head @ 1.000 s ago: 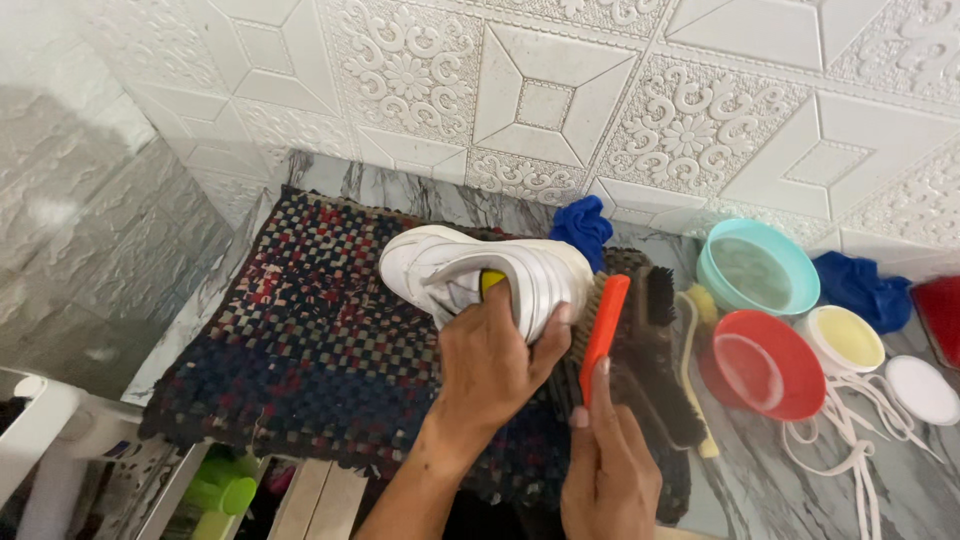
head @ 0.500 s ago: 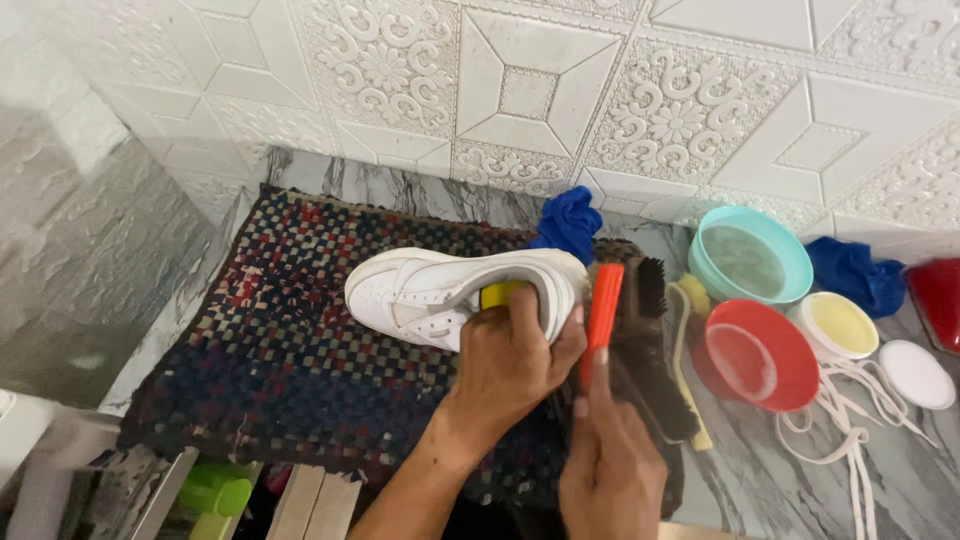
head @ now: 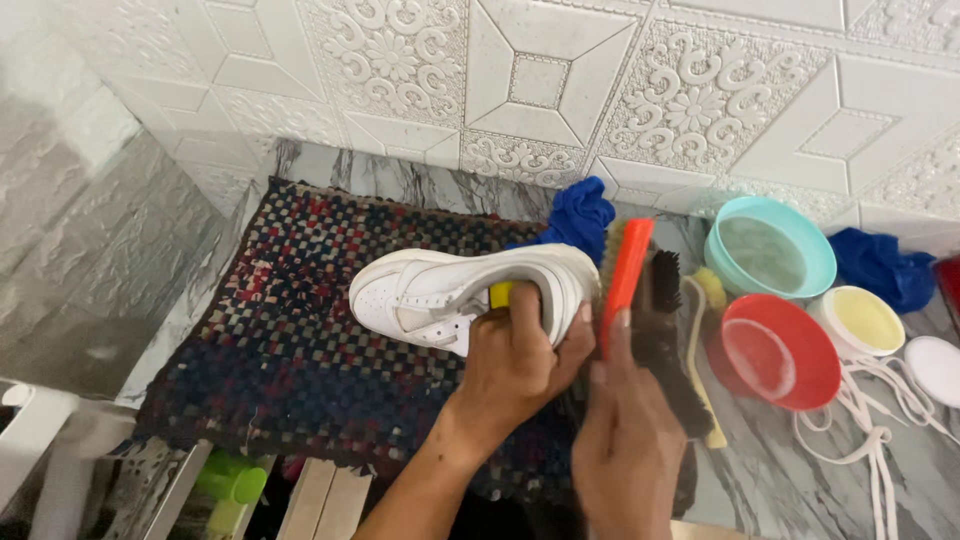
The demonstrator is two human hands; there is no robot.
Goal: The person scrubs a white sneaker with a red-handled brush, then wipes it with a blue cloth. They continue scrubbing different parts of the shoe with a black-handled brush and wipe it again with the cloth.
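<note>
On the woven mat at centre, the left hand clamps the white sneaker on its side to steady it, while at three o'clock the right hand grips an orange-handled brush against its heel.

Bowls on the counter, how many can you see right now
3. A teal bowl stands by the wall, a red bowl sits in front of it, and a small white bowl with yellow inside is to their right. More may lie beyond the right edge.
</note>
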